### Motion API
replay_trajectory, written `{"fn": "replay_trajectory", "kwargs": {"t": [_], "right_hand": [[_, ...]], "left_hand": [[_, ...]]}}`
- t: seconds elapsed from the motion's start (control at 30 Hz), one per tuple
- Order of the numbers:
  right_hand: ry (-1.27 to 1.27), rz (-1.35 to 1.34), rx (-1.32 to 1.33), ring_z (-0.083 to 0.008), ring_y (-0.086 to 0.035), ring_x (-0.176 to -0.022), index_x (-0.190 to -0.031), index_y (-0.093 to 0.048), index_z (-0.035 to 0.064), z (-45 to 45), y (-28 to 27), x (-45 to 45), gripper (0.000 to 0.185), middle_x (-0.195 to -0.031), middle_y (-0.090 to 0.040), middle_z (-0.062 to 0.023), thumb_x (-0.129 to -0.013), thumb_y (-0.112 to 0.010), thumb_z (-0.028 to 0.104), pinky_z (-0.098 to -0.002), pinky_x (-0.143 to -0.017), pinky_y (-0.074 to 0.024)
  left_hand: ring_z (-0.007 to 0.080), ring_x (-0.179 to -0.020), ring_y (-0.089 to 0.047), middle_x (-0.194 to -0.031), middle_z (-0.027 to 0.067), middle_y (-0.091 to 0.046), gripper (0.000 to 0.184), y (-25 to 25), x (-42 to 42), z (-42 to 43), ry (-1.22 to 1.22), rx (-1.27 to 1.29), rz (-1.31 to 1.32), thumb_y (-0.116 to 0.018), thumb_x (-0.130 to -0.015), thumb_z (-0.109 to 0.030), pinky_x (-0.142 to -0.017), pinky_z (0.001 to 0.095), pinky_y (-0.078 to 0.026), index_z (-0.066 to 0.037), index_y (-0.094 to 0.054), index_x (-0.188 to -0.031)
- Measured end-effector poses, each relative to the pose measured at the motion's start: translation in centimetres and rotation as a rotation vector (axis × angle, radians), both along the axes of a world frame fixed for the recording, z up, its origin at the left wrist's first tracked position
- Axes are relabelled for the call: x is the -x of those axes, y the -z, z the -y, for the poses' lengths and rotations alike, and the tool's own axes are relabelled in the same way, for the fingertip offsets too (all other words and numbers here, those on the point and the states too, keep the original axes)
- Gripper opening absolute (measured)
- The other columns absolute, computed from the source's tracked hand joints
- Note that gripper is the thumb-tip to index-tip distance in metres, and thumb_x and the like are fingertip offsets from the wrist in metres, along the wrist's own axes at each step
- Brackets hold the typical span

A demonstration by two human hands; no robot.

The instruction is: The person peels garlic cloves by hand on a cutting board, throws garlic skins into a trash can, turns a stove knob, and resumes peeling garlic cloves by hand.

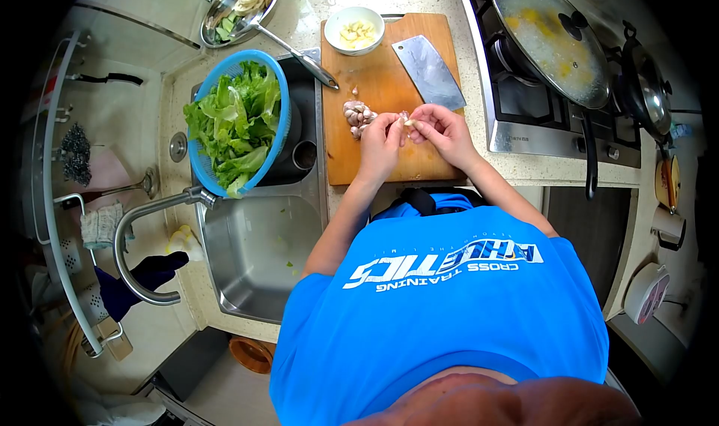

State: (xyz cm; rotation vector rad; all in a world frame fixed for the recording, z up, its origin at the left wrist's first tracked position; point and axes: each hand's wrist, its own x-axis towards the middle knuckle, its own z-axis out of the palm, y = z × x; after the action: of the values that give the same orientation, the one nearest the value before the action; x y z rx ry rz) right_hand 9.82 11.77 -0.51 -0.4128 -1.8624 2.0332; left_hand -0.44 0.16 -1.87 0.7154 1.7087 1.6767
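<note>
Over the wooden cutting board (pixel 352 160), my left hand (pixel 380 147) and my right hand (pixel 445 135) meet, fingertips pinched on a small garlic clove (pixel 408 122). Its pale flesh shows between the fingers, with bits of skin at its top. Just left of my left hand lies a cluster of unpeeled garlic (pixel 357 116). A cleaver (pixel 429 70) rests flat on the board beyond my right hand, its handle not visible. At the board's far left corner stands a white bowl (pixel 334 30) holding peeled garlic cloves (pixel 357 32).
Left of the board, a blue basket (pixel 282 100) of lettuce (pixel 238 119) stands over the sink (pixel 258 239). A ladle (pixel 311 66) leans from a metal bowl (pixel 213 10). On the right, a lidded pan (pixel 558 40) with bubbling contents sits on the gas stove (pixel 517 135).
</note>
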Motion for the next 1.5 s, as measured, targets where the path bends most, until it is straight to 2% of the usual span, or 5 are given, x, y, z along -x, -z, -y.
{"fn": "replay_trajectory", "kwargs": {"t": [0.2, 0.6, 0.8, 0.9, 1.5], "right_hand": [[-0.057, -0.012, 0.41, -0.0125, -0.06, -0.081, -0.103, -0.051, 0.0002, 0.0, 0.0, 0.0, 0.017, -0.094, -0.059, -0.0077, -0.088, -0.051, 0.008, -0.0255, -0.072, -0.0519], [-0.09, 0.084, 0.33, -0.0095, -0.058, -0.079, -0.104, -0.052, 0.0013, -0.4, -0.5, 0.5, 0.022, -0.094, -0.057, -0.0036, -0.083, -0.053, 0.001, -0.0221, -0.069, -0.0493], [-0.109, 0.09, 0.297, -0.0058, -0.054, -0.071, -0.101, -0.054, 0.0006, -1.1, 0.4, 0.4, 0.019, -0.091, -0.058, -0.0035, -0.083, -0.048, 0.003, -0.0179, -0.061, -0.0439], [-0.022, 0.126, 0.505, -0.0058, -0.052, -0.065, -0.099, -0.056, 0.001, -1.5, 0.2, 0.5, 0.018, -0.086, -0.058, -0.0028, -0.082, -0.05, 0.004, -0.0178, -0.058, -0.0433], [-0.151, 0.084, -0.933, -0.0298, -0.056, -0.079, -0.085, -0.059, 0.0048, -1.6, 2.3, 12.2, 0.011, -0.076, -0.057, -0.0143, -0.076, -0.058, 0.011, -0.0367, -0.069, -0.0457]], "left_hand": [[0.0047, -0.058, -0.045, -0.07, 0.0007, -0.052, 0.014, 0.4, -0.5, -0.1, -0.064, -0.092, 0.164, -0.049, -0.089, -0.01, -0.05, 0.0187, -0.035, 0.002, -0.055, -0.086], [0.0217, -0.067, -0.053, -0.074, 0.0112, -0.056, 0.007, -0.5, -0.6, 0.1, -0.18, -0.049, -0.638, -0.054, -0.083, -0.005, -0.06, 0.0319, -0.041, 0.002, -0.054, -0.081], [0.0102, -0.061, -0.051, -0.076, 0.0073, -0.057, 0.01, -0.9, -0.4, 0.5, -0.164, 0.032, -0.422, -0.048, -0.088, -0.007, -0.056, 0.0236, -0.04, 0.001, -0.052, -0.086], [0.0175, -0.077, -0.06, -0.096, 0.0128, -0.057, 0.008, -1.6, -0.2, 1.2, -0.108, -0.284, 0.328, -0.043, -0.091, -0.006, -0.062, 0.024, -0.047, -0.001, -0.048, -0.089], [0.011, -0.069, -0.05, -0.084, 0.0063, -0.056, 0.02, -0.4, 2.5, 4.6, -0.172, -0.415, 0.448, -0.041, -0.079, 0.009, -0.064, 0.0225, -0.04, 0.0, -0.053, -0.092]]}}
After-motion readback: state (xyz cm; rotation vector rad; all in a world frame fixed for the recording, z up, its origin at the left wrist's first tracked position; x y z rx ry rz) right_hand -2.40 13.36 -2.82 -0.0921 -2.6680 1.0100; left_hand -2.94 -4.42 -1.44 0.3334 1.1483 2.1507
